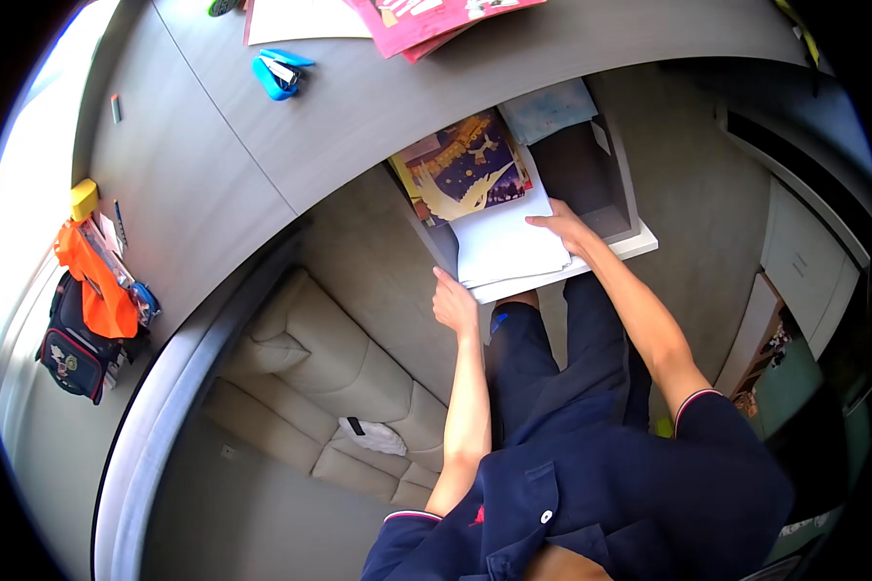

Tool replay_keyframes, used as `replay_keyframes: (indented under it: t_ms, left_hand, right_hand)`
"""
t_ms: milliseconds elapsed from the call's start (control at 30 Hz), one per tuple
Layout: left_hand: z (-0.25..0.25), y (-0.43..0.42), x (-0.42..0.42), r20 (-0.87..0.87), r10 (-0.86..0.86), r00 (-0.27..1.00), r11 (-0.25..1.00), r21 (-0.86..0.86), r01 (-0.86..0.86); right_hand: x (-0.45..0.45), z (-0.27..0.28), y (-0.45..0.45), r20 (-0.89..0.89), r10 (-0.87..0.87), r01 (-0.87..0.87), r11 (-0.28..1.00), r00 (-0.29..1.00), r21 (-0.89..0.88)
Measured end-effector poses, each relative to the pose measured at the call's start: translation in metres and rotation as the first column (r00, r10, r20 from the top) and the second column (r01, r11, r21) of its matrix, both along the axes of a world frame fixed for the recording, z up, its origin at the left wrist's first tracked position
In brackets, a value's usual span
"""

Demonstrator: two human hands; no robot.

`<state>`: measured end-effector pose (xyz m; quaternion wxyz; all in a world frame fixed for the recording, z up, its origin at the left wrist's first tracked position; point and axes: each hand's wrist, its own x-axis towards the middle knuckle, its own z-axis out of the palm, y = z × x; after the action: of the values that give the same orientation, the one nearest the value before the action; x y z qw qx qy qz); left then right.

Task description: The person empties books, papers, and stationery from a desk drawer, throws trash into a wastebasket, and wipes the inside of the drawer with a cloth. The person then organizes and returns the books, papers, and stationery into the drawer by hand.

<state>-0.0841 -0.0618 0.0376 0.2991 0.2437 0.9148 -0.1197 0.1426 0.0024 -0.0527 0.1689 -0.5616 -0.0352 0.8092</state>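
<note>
An open drawer (639, 237) juts out from under the grey desk, in front of my legs. Around the left end of its white front panel my left hand (454, 302) is closed. My right hand (564, 229) grips the right edge of a stack of white paper (509, 242), its thumb on top and the other fingers partly hidden. The stack lies in the drawer's left part. Behind it, overlapping the paper, is a dark picture book (467, 169) with a yellow bird-like shape. A light blue booklet (549, 108) sits at the back right of the drawer.
On the grey desk (358, 107) lie a blue stapler (279, 74), pink books (436, 21) and a small marker (116, 108). An orange cloth (102, 286) and a dark pencil bag (71, 339) are at the far left. A beige sofa (329, 358) stands left of my legs.
</note>
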Motion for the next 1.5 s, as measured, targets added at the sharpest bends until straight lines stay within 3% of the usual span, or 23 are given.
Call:
replay_keyframes:
  t_ms: [67,233,367,433,567,633,700,733,767,833,867,933,967,1233,1367,1500]
  left_hand:
    - [-0.001,-0.006,0.004,-0.096,-0.043,0.994,0.996,0.077,0.05]
    - [-0.002,-0.001,0.004,-0.12,-0.079,0.99,0.989,0.117,0.093]
    - [0.003,-0.007,0.005,-0.098,-0.094,0.991,0.987,0.124,0.106]
    - [-0.002,-0.001,0.006,-0.102,-0.094,0.99,0.986,0.126,0.107]
    - [-0.001,-0.004,0.005,-0.11,-0.096,0.989,0.985,0.132,0.111]
    - [0.002,-0.003,0.005,-0.099,-0.092,0.991,0.986,0.132,0.105]
    - [0.001,-0.005,0.003,-0.074,-0.121,0.99,0.988,0.086,0.127]
    - [-0.004,-0.003,0.002,-0.071,-0.115,0.991,0.987,0.103,0.122]
    - [-0.005,-0.007,0.001,-0.09,-0.117,0.989,0.987,0.097,0.126]
    - [-0.005,-0.019,0.002,-0.093,-0.117,0.989,0.988,0.087,0.125]
    - [-0.006,-0.023,0.0,-0.11,-0.152,0.982,0.978,0.127,0.166]
    - [-0.004,-0.023,0.0,-0.124,-0.18,0.976,0.966,0.165,0.199]
    - [-0.006,-0.027,-0.002,-0.119,-0.18,0.977,0.966,0.168,0.198]
    - [-0.009,-0.029,-0.003,-0.095,-0.158,0.983,0.979,0.114,0.168]
    - [-0.002,-0.03,-0.002,-0.123,-0.189,0.974,0.974,0.103,0.202]
    - [-0.014,-0.023,-0.002,-0.156,-0.184,0.971,0.962,0.175,0.21]
  right_hand:
    - [0.003,0.004,-0.001,0.071,0.038,-0.04,0.999,0.997,0.021]
    - [0.0,-0.012,0.008,0.081,0.056,-0.064,0.993,0.995,0.103]
    - [-0.004,-0.026,0.017,0.099,0.048,-0.054,0.997,0.994,0.061]
    - [-0.007,-0.04,0.03,0.026,0.003,-0.007,0.983,1.0,0.183]
    - [-0.006,-0.047,0.047,-0.051,-0.007,0.017,0.98,0.999,0.201]
    - [-0.009,-0.032,0.041,-0.053,-0.095,0.102,0.986,0.994,0.132]
    - [-0.007,-0.003,0.032,0.05,0.052,-0.052,0.999,0.997,-0.007]
    - [-0.006,0.002,0.014,0.008,0.024,-0.024,1.0,1.0,-0.011]
    - [-0.009,0.024,0.012,-0.009,0.01,-0.012,0.973,1.0,-0.232]
    - [-0.014,0.026,-0.002,-0.107,-0.065,0.031,0.957,0.992,-0.287]
    - [-0.017,0.02,-0.008,-0.094,-0.061,0.032,0.958,0.994,-0.284]
    - [-0.027,0.007,-0.013,0.13,0.013,0.024,0.959,0.991,-0.282]
    - [-0.026,0.011,-0.012,0.135,0.013,0.026,0.96,0.991,-0.28]
    - [-0.007,0.008,0.002,-0.031,0.035,-0.038,0.993,0.999,-0.114]
    - [-0.014,0.001,0.007,-0.11,-0.028,0.02,0.997,0.994,-0.07]
    - [-0.016,0.004,0.026,-0.055,-0.008,0.006,0.999,0.998,-0.032]
